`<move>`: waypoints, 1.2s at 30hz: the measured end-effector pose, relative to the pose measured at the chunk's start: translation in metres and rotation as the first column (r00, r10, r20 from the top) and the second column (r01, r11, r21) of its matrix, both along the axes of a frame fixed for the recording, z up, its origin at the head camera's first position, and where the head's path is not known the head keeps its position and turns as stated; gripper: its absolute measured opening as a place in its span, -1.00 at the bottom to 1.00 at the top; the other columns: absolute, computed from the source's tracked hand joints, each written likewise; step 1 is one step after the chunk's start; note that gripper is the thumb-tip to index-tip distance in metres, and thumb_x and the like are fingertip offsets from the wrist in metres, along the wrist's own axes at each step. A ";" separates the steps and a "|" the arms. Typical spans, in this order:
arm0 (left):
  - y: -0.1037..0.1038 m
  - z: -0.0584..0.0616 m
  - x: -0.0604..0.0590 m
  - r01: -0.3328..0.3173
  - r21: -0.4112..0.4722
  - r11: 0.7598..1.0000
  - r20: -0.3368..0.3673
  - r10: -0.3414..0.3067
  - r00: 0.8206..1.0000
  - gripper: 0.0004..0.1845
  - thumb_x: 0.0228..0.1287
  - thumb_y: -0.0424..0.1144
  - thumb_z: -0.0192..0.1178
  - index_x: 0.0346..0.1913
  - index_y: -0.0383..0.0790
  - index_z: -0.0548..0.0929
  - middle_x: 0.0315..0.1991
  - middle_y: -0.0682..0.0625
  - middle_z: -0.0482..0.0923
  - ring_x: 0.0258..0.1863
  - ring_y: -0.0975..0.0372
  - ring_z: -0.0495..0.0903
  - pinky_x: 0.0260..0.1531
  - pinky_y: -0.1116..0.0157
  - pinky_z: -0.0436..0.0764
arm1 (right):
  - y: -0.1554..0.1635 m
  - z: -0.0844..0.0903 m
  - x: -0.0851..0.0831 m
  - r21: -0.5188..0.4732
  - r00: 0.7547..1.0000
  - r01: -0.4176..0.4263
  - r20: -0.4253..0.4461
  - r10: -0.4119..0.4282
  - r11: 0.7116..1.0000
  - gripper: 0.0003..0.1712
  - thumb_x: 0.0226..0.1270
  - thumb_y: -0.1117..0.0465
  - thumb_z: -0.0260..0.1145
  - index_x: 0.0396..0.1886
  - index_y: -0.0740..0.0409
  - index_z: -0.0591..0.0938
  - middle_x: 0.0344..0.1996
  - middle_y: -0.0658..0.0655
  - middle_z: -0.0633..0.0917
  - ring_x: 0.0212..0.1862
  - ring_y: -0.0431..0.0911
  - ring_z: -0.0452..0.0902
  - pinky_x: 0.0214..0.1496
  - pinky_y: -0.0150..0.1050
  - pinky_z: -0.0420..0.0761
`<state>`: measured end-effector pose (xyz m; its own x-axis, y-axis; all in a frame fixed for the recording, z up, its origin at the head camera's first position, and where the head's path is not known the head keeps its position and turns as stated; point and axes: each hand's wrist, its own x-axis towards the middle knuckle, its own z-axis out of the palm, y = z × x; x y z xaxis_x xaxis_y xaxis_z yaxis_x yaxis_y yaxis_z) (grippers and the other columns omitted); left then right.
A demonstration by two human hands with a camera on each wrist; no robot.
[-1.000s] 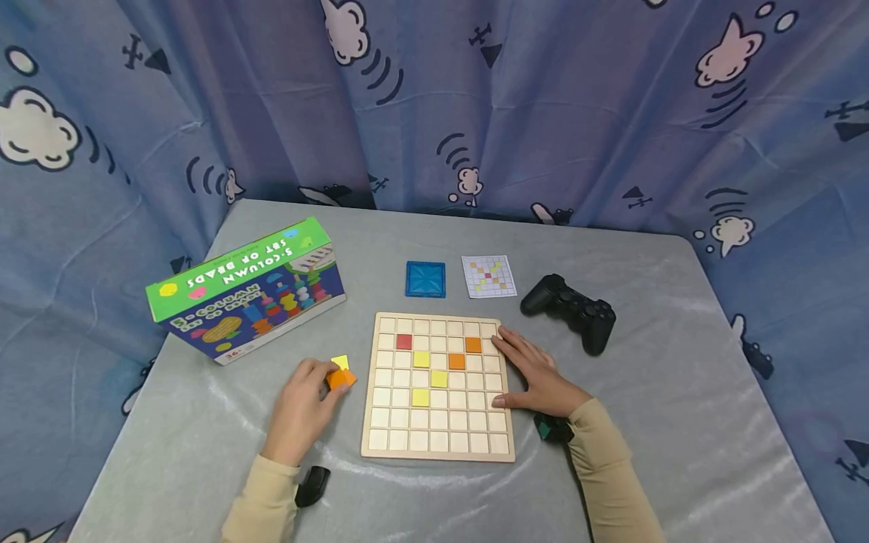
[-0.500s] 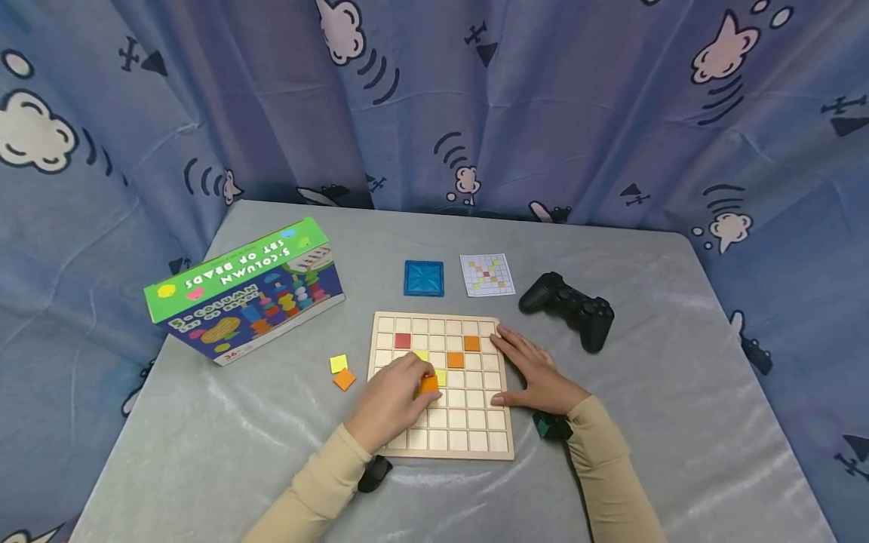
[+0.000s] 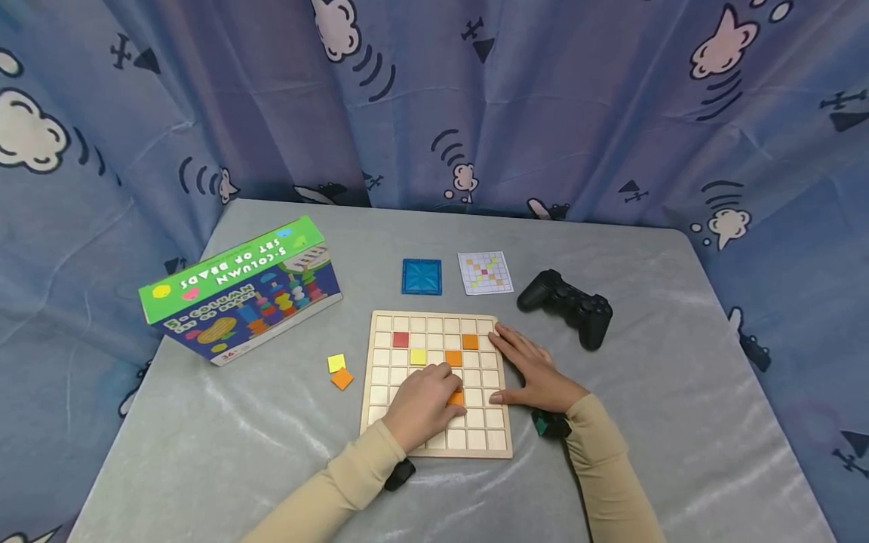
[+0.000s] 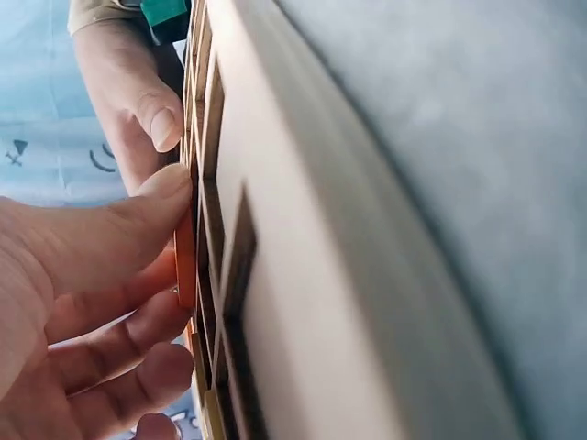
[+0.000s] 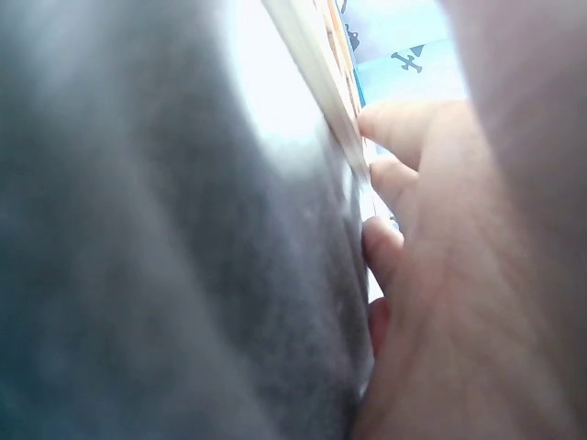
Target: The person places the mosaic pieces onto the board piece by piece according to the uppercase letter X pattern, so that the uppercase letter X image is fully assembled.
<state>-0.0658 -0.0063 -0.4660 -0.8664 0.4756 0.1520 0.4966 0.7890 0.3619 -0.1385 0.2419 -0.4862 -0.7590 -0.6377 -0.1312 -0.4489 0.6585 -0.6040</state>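
Observation:
Thumb and fingers of my left hand (image 3: 422, 407) pinch an orange square tile (image 3: 457, 397) over the right-centre of a wooden grid board (image 3: 437, 452). In the left wrist view this tile (image 4: 185, 261) is edge-on, right at the grid's dividers. My right hand (image 3: 539, 377) rests along the board's right edge, thumb and fingers spread on the frame. On the board lie a red tile (image 3: 400, 339), a yellow tile (image 3: 417, 356) and two orange tiles, one upper right (image 3: 470, 342) and one lower (image 3: 453, 358). My left hand hides part of the grid.
A loose yellow tile (image 3: 336, 363) and an orange tile (image 3: 342, 378) lie left of the board. Behind it are a blue square tray (image 3: 422, 277) and a printed pattern card (image 3: 485, 273). A black game controller (image 3: 566, 308) sits right, a colourful box (image 3: 244, 294) left.
My left hand has moved right from the loose tiles onto the board, carrying an orange tile, and has shifted a little further right over the grid. My right hand has stayed at the board's edge.

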 end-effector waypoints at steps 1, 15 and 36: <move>0.000 0.000 0.000 -0.002 0.003 1.000 -0.003 0.002 1.000 -0.71 0.09 0.01 0.39 -0.26 -0.12 0.69 -0.42 0.12 0.42 -0.45 0.30 0.39 -0.43 0.40 0.42 | 0.000 0.000 0.000 0.001 1.000 0.001 0.004 -0.001 1.000 0.18 0.05 -0.22 0.44 0.54 -0.04 -0.01 0.54 0.08 -0.09 0.52 0.17 -0.23 0.31 0.33 -0.11; 0.001 -0.006 -0.005 -0.021 0.078 0.997 0.019 0.019 1.000 -0.71 0.04 -0.03 0.43 -0.25 -0.10 0.67 -0.36 0.11 0.47 -0.42 0.29 0.47 -0.39 0.38 0.50 | 0.001 -0.001 -0.001 -0.007 1.000 -0.007 0.011 0.007 1.000 0.17 0.07 -0.21 0.43 0.54 -0.05 -0.02 0.54 0.10 -0.10 0.52 0.17 -0.25 0.34 0.31 -0.13; -0.015 0.010 -0.001 -0.058 0.146 0.988 0.077 0.047 0.996 -0.71 0.16 -0.01 0.34 -0.16 -0.11 0.68 -0.28 0.07 0.50 -0.38 0.30 0.49 -0.36 0.38 0.51 | 0.001 -0.001 -0.001 0.008 1.000 -0.004 0.006 0.004 1.000 0.19 0.04 -0.24 0.43 0.54 -0.04 -0.02 0.54 0.07 -0.11 0.52 0.15 -0.27 0.33 0.34 -0.15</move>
